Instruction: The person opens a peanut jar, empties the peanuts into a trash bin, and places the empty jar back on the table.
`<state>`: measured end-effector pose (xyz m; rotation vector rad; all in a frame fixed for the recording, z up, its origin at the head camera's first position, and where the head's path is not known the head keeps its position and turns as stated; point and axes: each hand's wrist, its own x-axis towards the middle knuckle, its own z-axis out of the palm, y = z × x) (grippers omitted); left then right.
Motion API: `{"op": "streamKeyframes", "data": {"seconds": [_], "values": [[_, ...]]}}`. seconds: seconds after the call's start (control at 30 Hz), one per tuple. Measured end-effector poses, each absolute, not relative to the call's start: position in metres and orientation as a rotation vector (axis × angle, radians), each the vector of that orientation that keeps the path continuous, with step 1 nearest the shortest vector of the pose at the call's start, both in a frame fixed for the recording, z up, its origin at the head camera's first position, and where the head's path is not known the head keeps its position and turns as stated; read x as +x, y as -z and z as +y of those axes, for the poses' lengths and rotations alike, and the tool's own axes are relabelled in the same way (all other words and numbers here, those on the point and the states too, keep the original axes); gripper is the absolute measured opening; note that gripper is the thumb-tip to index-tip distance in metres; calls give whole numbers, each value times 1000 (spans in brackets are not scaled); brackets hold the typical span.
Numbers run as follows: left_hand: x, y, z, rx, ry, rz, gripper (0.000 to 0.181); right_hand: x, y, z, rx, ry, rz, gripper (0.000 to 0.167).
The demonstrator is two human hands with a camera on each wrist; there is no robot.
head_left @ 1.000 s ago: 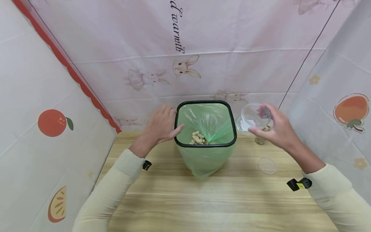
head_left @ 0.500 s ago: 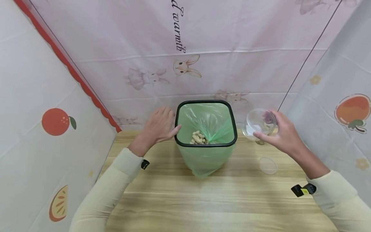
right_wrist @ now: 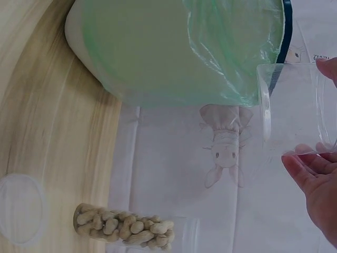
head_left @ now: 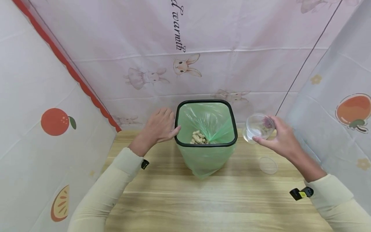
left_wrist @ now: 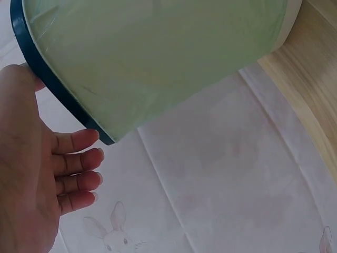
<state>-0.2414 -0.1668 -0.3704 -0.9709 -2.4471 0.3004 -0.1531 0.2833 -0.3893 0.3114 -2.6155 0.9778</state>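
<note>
My left hand [head_left: 160,125] lies at the left side of a bin [head_left: 205,145] lined with a green plastic bag [head_left: 208,161]. Its thumb reaches over the black rim, and its loosely extended fingers stay outside; in the left wrist view a fingertip touches the rim. To the right of the bin, my right hand [head_left: 281,135] grips a clear plastic jar [head_left: 258,129] between thumb and fingers, above the table. No contents show in that jar. Unshelled peanuts [head_left: 198,138] lie inside the bagged bin. A second clear jar [right_wrist: 126,226] with peanuts stands on the table, hidden in the head view.
A clear round lid [head_left: 268,165] lies flat on the wooden table [head_left: 203,203], right of the bin. Printed cloth walls [head_left: 139,38] enclose the back and both sides, close behind the bin and jars.
My right hand has carried the clear jar slightly right and lower in the head view, where it now covers the peanut jar. The left hand has shifted slightly left; the bin stays put.
</note>
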Motion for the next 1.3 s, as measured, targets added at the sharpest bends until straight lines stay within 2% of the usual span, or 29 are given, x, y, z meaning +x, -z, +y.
{"op": "streamKeyframes", "data": {"seconds": [0.4,0.87,1.3], "values": [[-241,370,-165,-974,-286,-2521,48,-154,412,288,251,-936,-2670,81],[-242,369,-163,-963,-307,-2626,47,-149,451,297,162,-1001,-2776,92],[-241,368,-162,-966,-289,-2649,43,-143,487,303,134,-1034,-2823,78]]}}
